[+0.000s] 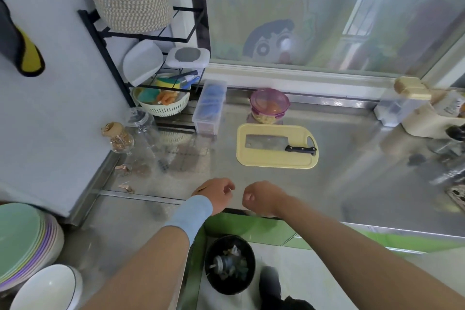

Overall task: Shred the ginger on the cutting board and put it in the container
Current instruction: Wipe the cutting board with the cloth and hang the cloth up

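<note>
A pale yellow cutting board (274,158) lies on the steel counter, and a cleaver (266,143) with a black handle rests flat on it. No ginger shows on the board. Behind the board stands a round container (269,106) with a purple clip lid shut on it and yellowish food inside. My left hand (216,192), with a blue wristband, and my right hand (261,196) hover side by side over the counter's front edge, well short of the board. Both have loosely curled fingers and hold nothing.
A long clear box (209,106) stands left of the container. Glass jars (141,131) and a dish rack (161,83) fill the left. Stacked plates (22,244) and a white bowl (47,287) sit at bottom left. A black waste bin (229,263) is on the floor below.
</note>
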`<control>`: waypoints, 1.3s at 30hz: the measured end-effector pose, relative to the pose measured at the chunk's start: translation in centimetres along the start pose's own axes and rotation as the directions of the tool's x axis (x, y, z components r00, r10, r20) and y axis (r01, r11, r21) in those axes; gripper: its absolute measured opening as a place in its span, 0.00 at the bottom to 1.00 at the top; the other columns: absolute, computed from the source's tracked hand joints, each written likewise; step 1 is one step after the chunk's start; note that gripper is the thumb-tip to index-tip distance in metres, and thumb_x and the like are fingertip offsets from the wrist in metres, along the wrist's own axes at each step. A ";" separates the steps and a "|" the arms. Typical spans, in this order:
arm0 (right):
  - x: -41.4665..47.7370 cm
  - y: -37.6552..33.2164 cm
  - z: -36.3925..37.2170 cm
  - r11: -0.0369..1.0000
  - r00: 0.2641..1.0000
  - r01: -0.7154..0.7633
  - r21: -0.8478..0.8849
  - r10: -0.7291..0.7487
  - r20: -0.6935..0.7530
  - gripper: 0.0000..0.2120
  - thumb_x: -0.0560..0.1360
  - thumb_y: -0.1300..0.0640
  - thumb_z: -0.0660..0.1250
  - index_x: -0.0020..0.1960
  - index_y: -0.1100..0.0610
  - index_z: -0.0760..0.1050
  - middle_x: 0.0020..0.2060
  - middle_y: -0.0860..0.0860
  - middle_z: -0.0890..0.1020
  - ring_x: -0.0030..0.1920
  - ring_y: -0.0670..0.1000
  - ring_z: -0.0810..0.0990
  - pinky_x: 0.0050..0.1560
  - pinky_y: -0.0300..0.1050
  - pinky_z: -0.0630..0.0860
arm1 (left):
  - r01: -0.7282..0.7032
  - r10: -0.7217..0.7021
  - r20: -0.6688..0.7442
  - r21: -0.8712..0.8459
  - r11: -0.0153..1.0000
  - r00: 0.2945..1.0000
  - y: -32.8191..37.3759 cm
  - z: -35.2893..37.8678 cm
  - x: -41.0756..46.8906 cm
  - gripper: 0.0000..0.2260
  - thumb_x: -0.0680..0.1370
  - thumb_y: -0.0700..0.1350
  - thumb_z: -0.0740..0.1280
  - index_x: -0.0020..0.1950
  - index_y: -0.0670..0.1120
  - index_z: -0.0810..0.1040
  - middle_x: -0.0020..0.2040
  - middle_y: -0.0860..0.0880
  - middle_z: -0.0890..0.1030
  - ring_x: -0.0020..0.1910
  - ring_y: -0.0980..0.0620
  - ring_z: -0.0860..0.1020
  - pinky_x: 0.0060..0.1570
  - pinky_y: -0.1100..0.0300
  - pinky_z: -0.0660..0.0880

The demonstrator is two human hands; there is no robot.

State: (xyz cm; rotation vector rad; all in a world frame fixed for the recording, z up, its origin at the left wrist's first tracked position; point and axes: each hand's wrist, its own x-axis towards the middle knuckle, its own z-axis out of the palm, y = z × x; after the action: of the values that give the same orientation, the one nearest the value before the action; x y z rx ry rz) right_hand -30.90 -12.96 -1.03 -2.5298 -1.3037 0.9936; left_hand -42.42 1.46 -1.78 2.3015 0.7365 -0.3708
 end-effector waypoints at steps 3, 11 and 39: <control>0.0 1.3 -2.4 0.999 0.998 -0.037 0.036 0.038 -0.049 0.07 0.79 0.51 0.61 0.50 0.46 0.78 0.56 0.46 0.82 0.57 0.52 0.79 0.60 0.48 0.76 | -0.021 0.021 -0.046 0.014 1.000 0.999 1.9 -1.3 1.1 0.13 0.80 0.49 0.58 0.61 0.58 0.75 0.61 0.55 0.76 0.54 0.53 0.76 0.56 0.57 0.74; 4.8 8.9 -10.3 0.982 0.978 -0.145 -0.122 0.124 -0.166 0.18 0.81 0.60 0.57 0.67 0.51 0.77 0.65 0.48 0.78 0.65 0.54 0.77 0.62 0.47 0.74 | -0.055 0.055 -0.066 0.008 0.998 0.996 8.0 -3.3 9.2 0.14 0.80 0.46 0.59 0.64 0.55 0.75 0.62 0.54 0.76 0.57 0.52 0.76 0.58 0.57 0.73; 9.3 8.0 -16.9 1.000 0.994 -0.001 -0.031 -0.003 -0.113 0.09 0.74 0.59 0.61 0.46 0.48 0.77 0.44 0.48 0.81 0.48 0.55 0.80 0.43 0.46 0.73 | -0.048 0.011 -0.627 -0.042 0.998 0.779 5.0 -13.2 11.1 0.05 0.81 0.49 0.57 0.48 0.55 0.71 0.45 0.56 0.75 0.42 0.52 0.75 0.43 0.56 0.74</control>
State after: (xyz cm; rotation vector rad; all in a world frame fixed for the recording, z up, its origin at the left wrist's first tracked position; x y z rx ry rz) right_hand -11.43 -7.83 4.35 -2.5662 -1.2984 0.8220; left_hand -29.80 11.92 5.53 2.3806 1.0066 0.4688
